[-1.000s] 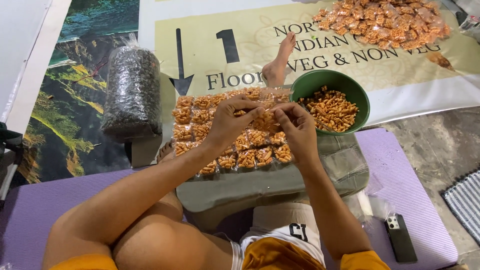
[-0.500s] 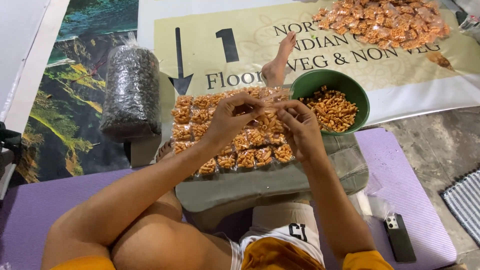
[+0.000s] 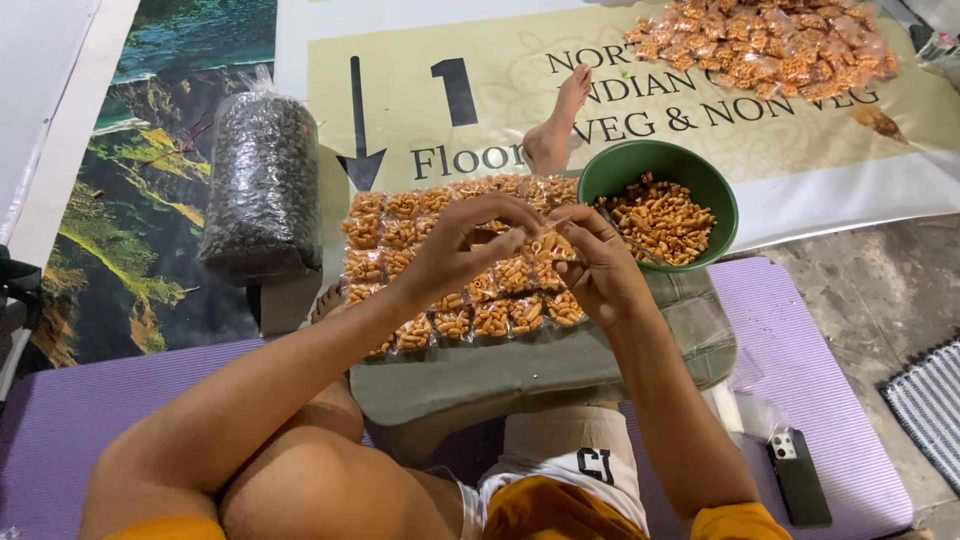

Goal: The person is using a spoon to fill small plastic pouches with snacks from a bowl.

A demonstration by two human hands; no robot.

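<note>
Snack packet [image 3: 540, 246] pinched between fingertips [image 3: 520, 236], seemingly.

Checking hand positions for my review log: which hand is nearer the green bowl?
Right. The right hand sits just beside the green bowl, at its near-left rim. The left hand is farther left, over the snack packets.

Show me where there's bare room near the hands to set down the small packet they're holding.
Free: the grey cushion strip below the sheet of filled packets, and the purple mat between the green bowl and phone. Crowded: under the left hand and right hand, where the small packet sits over packets.
</note>
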